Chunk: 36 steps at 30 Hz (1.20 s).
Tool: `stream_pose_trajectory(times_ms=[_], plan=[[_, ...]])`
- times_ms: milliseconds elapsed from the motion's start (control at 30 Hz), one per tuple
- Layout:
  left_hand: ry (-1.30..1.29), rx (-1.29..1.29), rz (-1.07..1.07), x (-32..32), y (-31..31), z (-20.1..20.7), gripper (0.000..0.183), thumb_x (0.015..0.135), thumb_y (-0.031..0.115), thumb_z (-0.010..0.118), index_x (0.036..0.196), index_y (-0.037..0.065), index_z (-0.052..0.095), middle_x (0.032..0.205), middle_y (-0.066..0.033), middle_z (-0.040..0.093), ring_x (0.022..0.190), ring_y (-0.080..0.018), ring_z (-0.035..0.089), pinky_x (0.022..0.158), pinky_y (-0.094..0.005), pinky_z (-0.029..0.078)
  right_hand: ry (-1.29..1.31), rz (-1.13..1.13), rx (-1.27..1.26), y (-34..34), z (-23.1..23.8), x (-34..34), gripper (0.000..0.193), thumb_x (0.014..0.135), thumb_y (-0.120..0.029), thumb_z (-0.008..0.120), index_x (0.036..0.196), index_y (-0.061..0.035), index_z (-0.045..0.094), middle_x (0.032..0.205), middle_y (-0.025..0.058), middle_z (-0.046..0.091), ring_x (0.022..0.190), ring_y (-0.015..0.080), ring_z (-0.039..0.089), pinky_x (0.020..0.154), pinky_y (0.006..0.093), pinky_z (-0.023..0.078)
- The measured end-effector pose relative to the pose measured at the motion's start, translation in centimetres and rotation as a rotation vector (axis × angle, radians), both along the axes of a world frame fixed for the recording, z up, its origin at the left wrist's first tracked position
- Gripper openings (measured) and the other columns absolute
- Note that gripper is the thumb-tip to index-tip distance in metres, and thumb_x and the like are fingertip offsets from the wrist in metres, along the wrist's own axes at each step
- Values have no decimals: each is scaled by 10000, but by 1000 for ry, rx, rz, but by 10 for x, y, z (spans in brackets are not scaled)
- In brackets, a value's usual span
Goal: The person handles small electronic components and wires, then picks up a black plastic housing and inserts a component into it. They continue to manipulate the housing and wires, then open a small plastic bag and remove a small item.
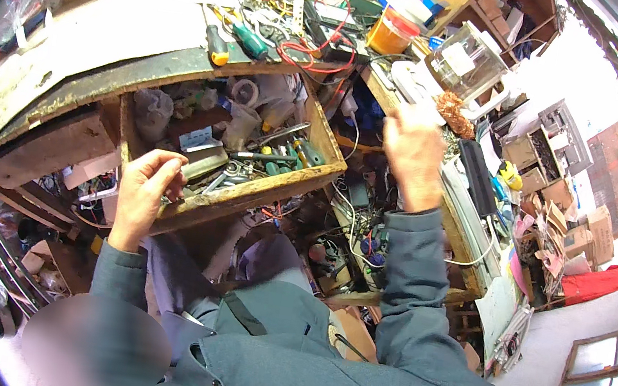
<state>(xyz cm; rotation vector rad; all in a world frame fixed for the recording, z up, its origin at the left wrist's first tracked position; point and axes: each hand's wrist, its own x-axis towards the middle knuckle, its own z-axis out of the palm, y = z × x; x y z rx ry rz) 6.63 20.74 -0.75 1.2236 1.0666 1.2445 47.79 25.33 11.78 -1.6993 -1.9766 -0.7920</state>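
Observation:
My left hand (148, 192) is at the front left corner of an open wooden drawer (265, 193), its thumb and fingers pinched together; whether anything small is between them I cannot make out. Inside the drawer lie green-handled tools (279, 167), metal tools (228, 180), a small white-and-blue packet (200, 138) and crumpled plastic bags (152, 114). My right hand (414, 151) is over the bench on the right, beside a white device (412, 79) and a bundle of copper-coloured wire (456, 114). Its back faces up and is slightly blurred, so the fingers are hidden.
On the cluttered bench lie a yellow-and-black screwdriver (217, 47), a green-handled screwdriver (250, 42) and a red cable (346, 21). An orange tub (392, 32) and a clear jar (466, 62) stand further right. Cables (354, 239) tangle below the drawer; cardboard boxes (589, 232) fill the right.

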Motion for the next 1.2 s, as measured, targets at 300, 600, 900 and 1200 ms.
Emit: stream_pose_trajectory(times_ms=[300, 600, 900, 1200], plan=[[6, 6, -18, 4, 0, -2, 190, 1035, 168, 622, 1088, 14, 720, 817, -22, 686, 659, -73, 602, 593, -242, 489, -78, -440, -150, -12, 69, 85, 202, 895, -243, 705, 1060, -144, 768, 989, 181, 744, 966, 386, 713, 831, 489, 543], [1, 6, -24, 4, 1, -3, 199, 1043, 179, 621, 1110, 17, 715, 818, -21, 671, 669, -80, 614, 614, -233, 484, -105, -498, -155, -11, 75, 89, 184, 890, -215, 669, 1016, -113, 757, 994, 210, 746, 987, 410, 720, 872, 525, 556], [68, 61, -1, 7, -1, 6, 205, 1042, 175, 613, 1092, 10, 724, 814, -8, 666, 696, -76, 595, 639, -248, 484, -100, -278, -91, -13, 64, 63, 235, 911, -297, 676, 1039, -119, 761, 982, 158, 757, 940, 392, 721, 837, 503, 563], [-44, 65, 65, 6, -8, 2, 187, 1046, 163, 618, 1092, 10, 716, 809, -6, 673, 679, -53, 595, 612, -222, 493, 126, 418, -664, 23, -19, -63, 191, 871, -200, 751, 983, -51, 707, 839, 140, 703, 813, 322, 706, 735, 414, 551]])
